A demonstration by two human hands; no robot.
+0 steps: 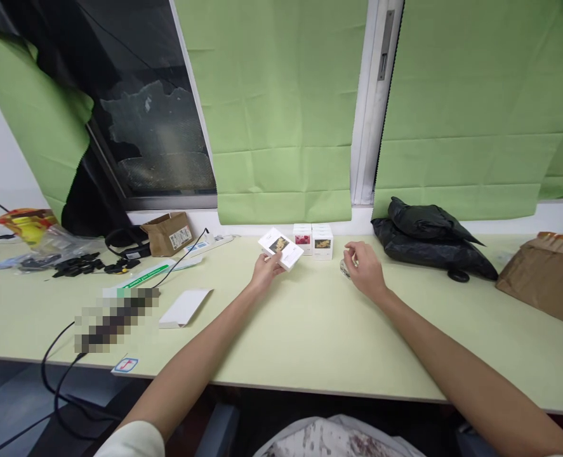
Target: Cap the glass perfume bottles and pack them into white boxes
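white card makes up the small box (288,255) in the left hand (264,273), which has it pinched at its lower edge, thumb laid over the printed face and the other fingers tucked behind. the box is tipped, clear of the table as far as can be seen, its yellow picture turned up toward the person. the left arm stretches from the lower left, forearm slanting up and to the right, elbow almost straight.

the right hand (367,271) is well apart from it, back of the hand up, fingers curled inward and thumb close to the index finger, making a loose half-fist. just at its fingertips is a round shiny thing (344,269); whether the fingers grip it or only touch it, i cannot tell. the right forearm comes in from the lower right, slanting up and to the left.

beyond and between the hands, white boxes stand side by side: one with a red picture (303,240), one with a yellow picture (322,244). farther right lie a black plastic bag (436,244) and a brown paper bag (541,279). to the left, a white carton (183,309) lies on the pale table (310,343), with an open brown box (167,235) farther back.
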